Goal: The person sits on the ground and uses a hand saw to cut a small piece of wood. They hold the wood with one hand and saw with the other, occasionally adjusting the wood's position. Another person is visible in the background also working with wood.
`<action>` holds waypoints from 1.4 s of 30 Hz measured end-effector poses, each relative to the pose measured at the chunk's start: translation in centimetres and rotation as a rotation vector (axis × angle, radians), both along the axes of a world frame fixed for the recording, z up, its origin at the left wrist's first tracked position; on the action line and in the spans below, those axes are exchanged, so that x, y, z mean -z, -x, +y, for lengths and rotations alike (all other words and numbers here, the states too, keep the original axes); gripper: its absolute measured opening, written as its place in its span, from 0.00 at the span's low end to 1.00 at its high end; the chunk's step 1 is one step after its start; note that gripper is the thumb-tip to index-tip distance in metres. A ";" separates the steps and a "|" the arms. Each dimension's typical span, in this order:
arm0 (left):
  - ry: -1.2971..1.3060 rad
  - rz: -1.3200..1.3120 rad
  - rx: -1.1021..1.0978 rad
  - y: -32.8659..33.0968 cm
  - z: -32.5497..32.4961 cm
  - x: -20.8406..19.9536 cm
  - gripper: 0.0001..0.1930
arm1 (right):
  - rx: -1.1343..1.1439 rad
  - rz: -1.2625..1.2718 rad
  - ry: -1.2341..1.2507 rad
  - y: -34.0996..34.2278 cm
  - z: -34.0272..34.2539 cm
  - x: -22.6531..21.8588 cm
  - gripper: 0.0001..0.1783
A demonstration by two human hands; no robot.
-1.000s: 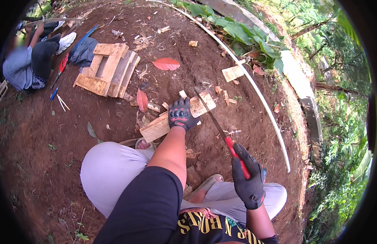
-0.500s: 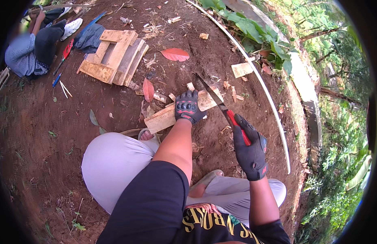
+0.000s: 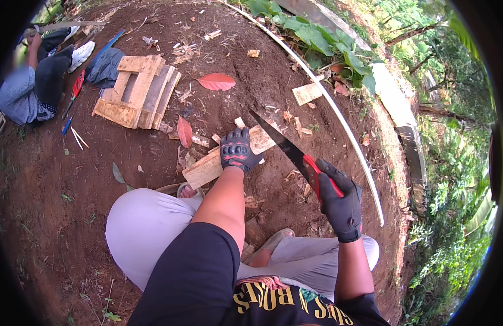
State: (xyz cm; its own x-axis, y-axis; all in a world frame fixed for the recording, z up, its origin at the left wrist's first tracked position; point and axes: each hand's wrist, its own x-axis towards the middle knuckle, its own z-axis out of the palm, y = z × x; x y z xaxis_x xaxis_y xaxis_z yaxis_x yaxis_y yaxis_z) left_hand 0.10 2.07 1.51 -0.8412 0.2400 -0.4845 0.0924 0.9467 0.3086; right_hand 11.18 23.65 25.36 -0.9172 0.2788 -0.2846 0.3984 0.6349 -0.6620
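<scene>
My left hand (image 3: 238, 151), in a black glove with red trim, grips a pale wooden board (image 3: 204, 169) from above against the ground. The board lies at a slant, its near left end close to my foot. My right hand (image 3: 339, 200), gloved alike, is closed round the red handle of a hand saw (image 3: 284, 146). The dark blade points up and left and passes over the board's far right end. Whether its teeth touch the wood, I cannot tell. A small wood offcut (image 3: 239, 123) sits just beyond my left hand.
A slatted stack of wood (image 3: 136, 92) stands at the far left, near a seated person (image 3: 24, 89) and another red-handled saw (image 3: 79, 84). A long pale pole (image 3: 338, 98) curves along the right. A loose wood block (image 3: 307, 94), red leaves (image 3: 216, 82) and chips lie on the soil.
My right hand has drawn the saw slightly right and toward me, and the blade's flat side shows more. My left hand keeps its place on the board; the whole view has shifted a little.
</scene>
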 end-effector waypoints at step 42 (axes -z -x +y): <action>0.029 0.091 -0.003 -0.8 0.0 0.9 0.55 | -0.061 -0.081 0.044 -0.5 -3.4 4.5 0.23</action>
State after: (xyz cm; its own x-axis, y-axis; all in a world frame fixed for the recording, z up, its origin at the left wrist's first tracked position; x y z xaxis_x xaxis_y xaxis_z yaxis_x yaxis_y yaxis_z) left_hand 0.88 2.08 0.62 -0.8829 0.2245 -0.4124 0.1159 0.9553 0.2719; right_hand 11.71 20.29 20.81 -0.9055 0.2091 -0.3692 0.4134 0.6308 -0.6566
